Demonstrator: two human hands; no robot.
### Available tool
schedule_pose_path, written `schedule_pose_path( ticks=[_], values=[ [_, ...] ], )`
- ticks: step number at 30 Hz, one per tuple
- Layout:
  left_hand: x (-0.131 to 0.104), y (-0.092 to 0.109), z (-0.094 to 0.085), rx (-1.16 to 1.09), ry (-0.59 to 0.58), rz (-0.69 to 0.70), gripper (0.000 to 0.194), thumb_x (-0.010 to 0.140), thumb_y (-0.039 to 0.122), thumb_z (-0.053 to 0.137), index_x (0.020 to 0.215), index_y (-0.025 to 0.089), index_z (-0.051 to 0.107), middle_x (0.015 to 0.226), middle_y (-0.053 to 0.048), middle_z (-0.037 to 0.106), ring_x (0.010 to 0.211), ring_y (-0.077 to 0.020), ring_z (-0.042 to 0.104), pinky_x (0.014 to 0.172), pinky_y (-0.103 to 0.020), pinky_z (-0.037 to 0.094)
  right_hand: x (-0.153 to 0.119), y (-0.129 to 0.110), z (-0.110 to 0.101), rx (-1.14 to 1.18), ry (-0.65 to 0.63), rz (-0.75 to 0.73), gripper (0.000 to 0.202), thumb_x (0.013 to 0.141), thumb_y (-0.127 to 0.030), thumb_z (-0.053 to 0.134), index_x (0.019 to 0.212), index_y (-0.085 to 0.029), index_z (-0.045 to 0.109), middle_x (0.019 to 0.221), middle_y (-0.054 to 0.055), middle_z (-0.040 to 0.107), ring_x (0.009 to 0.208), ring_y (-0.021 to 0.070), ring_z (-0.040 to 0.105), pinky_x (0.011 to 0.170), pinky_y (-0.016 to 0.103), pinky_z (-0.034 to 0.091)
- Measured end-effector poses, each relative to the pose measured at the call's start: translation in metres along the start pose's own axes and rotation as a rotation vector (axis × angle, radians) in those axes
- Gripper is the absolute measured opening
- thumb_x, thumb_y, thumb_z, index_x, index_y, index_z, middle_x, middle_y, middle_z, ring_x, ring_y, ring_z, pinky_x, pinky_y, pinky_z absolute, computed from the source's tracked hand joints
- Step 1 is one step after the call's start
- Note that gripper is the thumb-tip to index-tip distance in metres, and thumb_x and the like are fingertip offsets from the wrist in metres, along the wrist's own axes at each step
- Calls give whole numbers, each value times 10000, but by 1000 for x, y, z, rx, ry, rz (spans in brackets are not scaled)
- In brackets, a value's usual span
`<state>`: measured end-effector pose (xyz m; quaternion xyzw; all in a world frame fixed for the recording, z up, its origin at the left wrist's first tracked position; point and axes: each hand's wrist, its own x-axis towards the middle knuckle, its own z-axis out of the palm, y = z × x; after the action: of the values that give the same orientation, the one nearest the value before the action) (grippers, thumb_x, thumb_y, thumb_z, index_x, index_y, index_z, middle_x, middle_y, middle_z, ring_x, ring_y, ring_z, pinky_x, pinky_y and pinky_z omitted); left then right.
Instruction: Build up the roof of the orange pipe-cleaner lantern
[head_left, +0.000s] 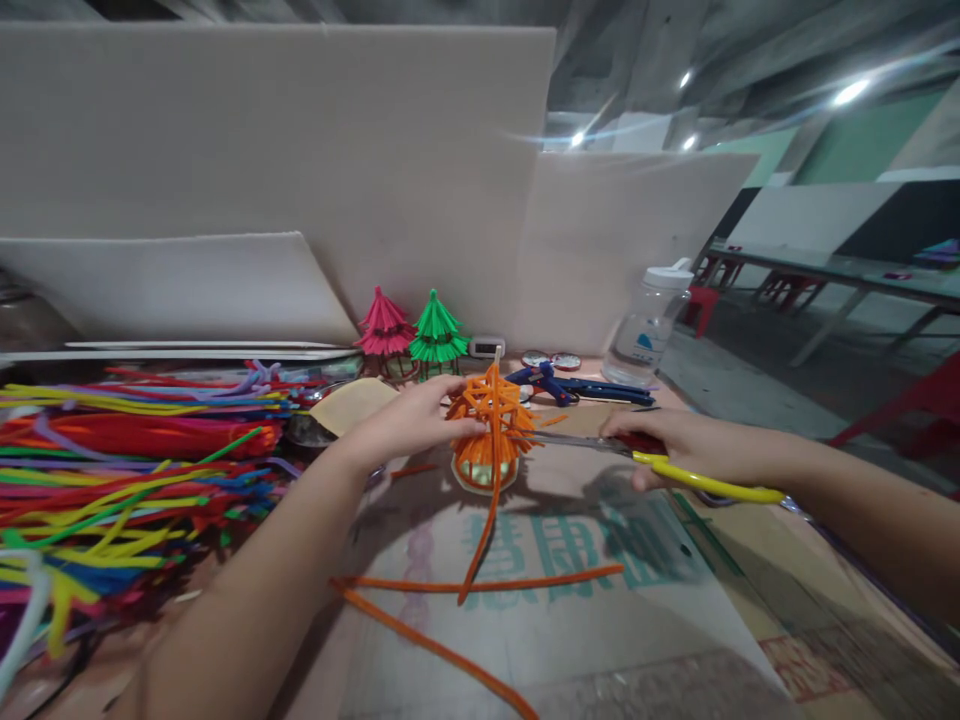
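Note:
An orange pipe-cleaner tree (487, 410) stands on the board in front of me, with a pale round base showing below its fringe. My left hand (431, 410) is closed on its left side, the thumb across the front. A long orange strand (491, 530) hangs down its front. My right hand (649, 440) grips a pair of scissors (581, 440) with a yellow handle part. The blades point left, and their tips reach the tree's right side. Orange pipe cleaners (435, 640) lie bent on the board nearer to me.
A heap of coloured pipe cleaners (135, 470) fills the left. Behind the work stand a red tree (385, 325), a green tree (438, 330) and a blue glue gun (544, 380). A water bottle (646, 325) stands at the back right, before white panels (420, 150).

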<state>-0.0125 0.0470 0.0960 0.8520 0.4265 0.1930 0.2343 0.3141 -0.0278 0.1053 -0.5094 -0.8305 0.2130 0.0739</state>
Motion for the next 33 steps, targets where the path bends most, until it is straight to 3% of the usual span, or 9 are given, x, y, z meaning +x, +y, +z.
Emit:
schedule_pose_path(
  ticks=[3, 6, 14, 26, 33],
  values=[
    [0, -2, 0, 20, 13, -3, 637, 773, 535, 657, 1324, 227, 568, 1306, -56, 652, 1178, -265, 615, 992, -315, 462, 9, -8, -6, 16, -110, -52, 464, 799, -600, 617, 1032, -199, 643, 967, 51, 639, 838, 227, 590, 723, 302, 459],
    [0, -4, 1, 33, 15, 8, 643, 775, 541, 653, 1325, 219, 565, 1305, -60, 651, 1177, -263, 616, 988, -316, 466, 14, -10, -8, 12, -126, -56, 470, 791, -603, 626, 1035, -202, 653, 1014, 59, 639, 888, 242, 588, 760, 314, 450],
    [1, -5, 0, 83, 29, -3, 566, 792, 494, 632, 1292, 229, 601, 1293, -46, 661, 1196, -261, 608, 982, -299, 475, 23, -4, -6, 73, -114, -76, 520, 724, -637, 669, 1040, -225, 683, 1003, 55, 652, 876, 260, 585, 742, 325, 448],
    [0, 0, -2, 101, 14, -31, 585, 809, 495, 618, 1332, 239, 565, 1331, -37, 636, 1215, -240, 594, 1025, -289, 441, 28, -11, -7, 28, -124, -77, 460, 741, -616, 662, 949, -206, 686, 950, 41, 659, 848, 247, 584, 721, 303, 433],
    [-1, -3, 0, 71, 9, -28, 509, 811, 505, 597, 1239, 231, 617, 1286, -37, 663, 1168, -257, 622, 960, -303, 479, 26, -11, -6, 54, -118, -71, 428, 761, -559, 673, 994, -201, 691, 975, 48, 666, 879, 248, 586, 744, 305, 428]
  ],
)
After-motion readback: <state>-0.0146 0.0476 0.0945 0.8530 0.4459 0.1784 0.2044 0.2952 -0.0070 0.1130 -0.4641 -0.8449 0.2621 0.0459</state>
